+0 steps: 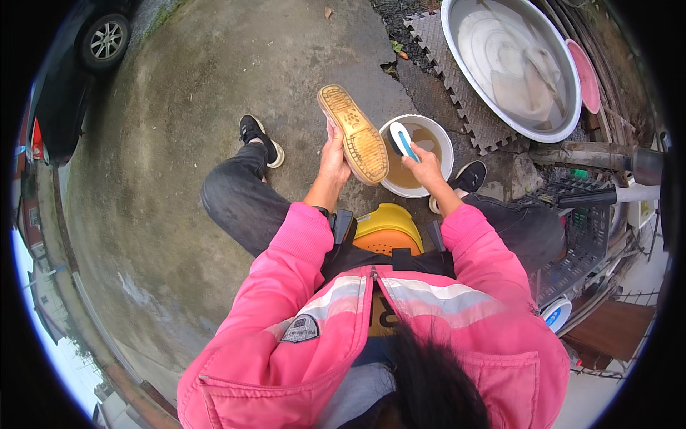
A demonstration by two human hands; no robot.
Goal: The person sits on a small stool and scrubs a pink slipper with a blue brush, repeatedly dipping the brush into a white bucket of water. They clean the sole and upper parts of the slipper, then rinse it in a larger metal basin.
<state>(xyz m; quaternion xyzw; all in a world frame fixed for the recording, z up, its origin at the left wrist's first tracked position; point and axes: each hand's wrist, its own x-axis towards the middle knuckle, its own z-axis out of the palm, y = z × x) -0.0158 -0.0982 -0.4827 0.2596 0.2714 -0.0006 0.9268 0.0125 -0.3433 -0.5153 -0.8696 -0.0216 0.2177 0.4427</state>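
My left hand (335, 158) grips a shoe (355, 134) from its far side, with the yellowish-tan rubber sole turned up towards me. In my right hand (426, 167) is a scrub brush (404, 140) with a white and blue handle; its dark bristles face left, towards the shoe, with a gap between them. Brush and right hand are over a white bucket (449, 161) of murky brown water. The shoe's right edge overlaps the bucket's left rim in view. The shoe's upper is mostly hidden behind the sole.
A large metal basin (573, 102) of water stands on a grey foam mat (471, 107) at upper right. A pink basin (584, 75) lies behind it. A yellow and orange plastic stool (391, 222) is beneath me. To the right is a dark plastic crate (576, 263); a black car (61, 102) is at upper left.
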